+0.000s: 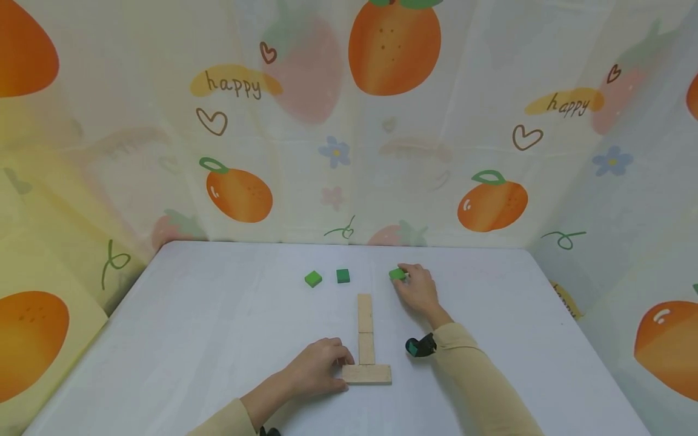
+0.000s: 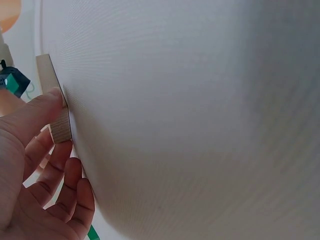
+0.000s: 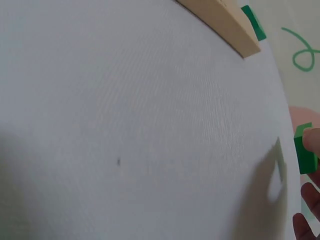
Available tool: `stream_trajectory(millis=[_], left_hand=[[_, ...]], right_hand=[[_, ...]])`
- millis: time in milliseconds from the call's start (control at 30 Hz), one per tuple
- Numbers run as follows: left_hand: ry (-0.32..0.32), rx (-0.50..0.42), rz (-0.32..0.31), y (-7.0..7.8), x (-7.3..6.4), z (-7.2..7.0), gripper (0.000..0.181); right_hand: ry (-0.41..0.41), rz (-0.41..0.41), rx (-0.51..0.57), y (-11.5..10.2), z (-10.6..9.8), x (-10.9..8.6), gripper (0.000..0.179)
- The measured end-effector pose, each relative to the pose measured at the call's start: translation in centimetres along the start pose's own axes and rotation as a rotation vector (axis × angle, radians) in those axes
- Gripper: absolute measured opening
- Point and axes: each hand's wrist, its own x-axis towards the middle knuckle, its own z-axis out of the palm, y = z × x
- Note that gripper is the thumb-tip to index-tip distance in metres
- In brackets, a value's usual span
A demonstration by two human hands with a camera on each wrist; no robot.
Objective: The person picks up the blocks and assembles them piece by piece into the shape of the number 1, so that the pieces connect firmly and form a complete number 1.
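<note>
Low in the head view, my left hand [image 1: 319, 367] pinches the left end of a crosswise wooden block [image 1: 368, 375] between thumb and fingers; the left wrist view shows this block [image 2: 61, 125] close up. Two more wooden blocks, a nearer one [image 1: 366, 348] and a farther one [image 1: 365, 313], run end to end away from its middle. Farther back and to the right, my right hand [image 1: 418, 292] holds a small green block [image 1: 397, 275] by thumb and fingertips. The right wrist view shows that green block [image 3: 305, 152] raised above the tabletop.
Two other small green blocks, a lighter one [image 1: 313, 278] and a darker one [image 1: 343, 276], lie toward the back of the white table [image 1: 218, 327]. Behind the table's far edge hangs a fruit-patterned curtain [image 1: 382, 133], which continues along both sides.
</note>
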Motion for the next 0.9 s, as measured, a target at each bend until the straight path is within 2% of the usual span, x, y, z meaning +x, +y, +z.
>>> stream_trajectory(millis=[300,567,900], left_hand=[[-0.009,-0.003,-0.002,0.2,0.0,-0.1,0.031],[0.014,0.021,0.022,0.2,0.0,0.0,0.032],[0.015,0.018,0.024,0.0,0.1,0.0,0.032]], right_hand=[[-0.025,-0.037,0.015,-1.5,0.8,0.0,0.042],[-0.03,-0.122,0.024,-2.2,1.7,0.0,0.04],[-0.077,-0.137,0.047,-3.2,2.2,-0.1,0.04]])
